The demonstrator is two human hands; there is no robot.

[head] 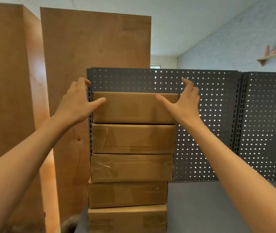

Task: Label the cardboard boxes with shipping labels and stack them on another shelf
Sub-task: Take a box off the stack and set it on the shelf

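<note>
1. Five boxes in one stack on a grey shelf, at its left end, backs against a perforated panel.
2. Top box: front face plain, upper edge a little below the panel's top edge. Its right end overhangs the box below slightly.
3. Second box and third box: clear tape creased across the fronts. Edges nearly flush, each stepping slightly left going down.
4. Fourth box and bottom box: narrower in view, right ends set in from the third box's.
5. Left hand: fingers spread and relaxed beside the top box's left end, thumb lying over its front upper corner; whether the thumb touches cannot be told. Fingertips reach past the panel's left edge. Nothing held.
6. Right hand: fingers wide, raised beside the top box's right end, thumb over the front near the right corner; contact cannot be told. Nothing held.
7. No label shows on any front face.
8. Open room: shelf surface right of the stack is bare to the frame edge; a second panel adjoins on the right.
9. Left boundary: tall plywood board stands just beside the stack; another board further left.
10. Wall shelf, upper right, well apart, holding blurred reddish items.
</note>
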